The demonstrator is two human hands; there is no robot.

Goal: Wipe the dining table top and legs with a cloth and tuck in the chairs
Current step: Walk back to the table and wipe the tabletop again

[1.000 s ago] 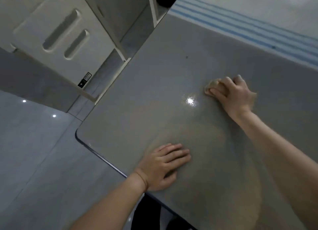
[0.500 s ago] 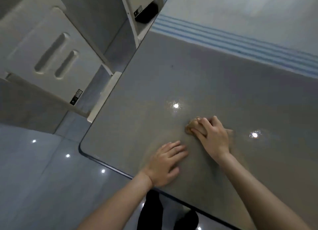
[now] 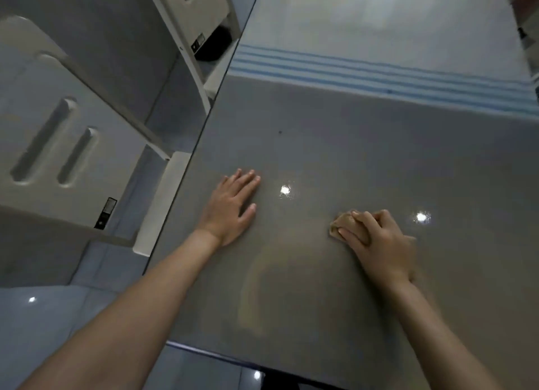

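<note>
The glossy grey dining table top point(image 3: 335, 144) fills the middle and right of the head view. My right hand point(image 3: 376, 241) grips a crumpled tan cloth point(image 3: 342, 223) and presses it on the table surface; most of the cloth is hidden under my fingers. My left hand point(image 3: 233, 209) lies flat on the table with straight fingers, to the left of the cloth and apart from it. Two white chairs stand along the table's left edge, a near chair point(image 3: 58, 144) and a far chair point(image 3: 201, 19).
A white runner with blue stripes point(image 3: 379, 74) covers the far part of the table. The table's near edge point(image 3: 221, 356) runs along the bottom, with shiny grey floor tiles point(image 3: 43, 316) at the lower left. A dark shape point(image 3: 280, 381) shows below the near edge.
My left hand has moved farther onto the table and away from the near edge. My right hand with the cloth has come from the far right toward me and now lies right of the left hand.
</note>
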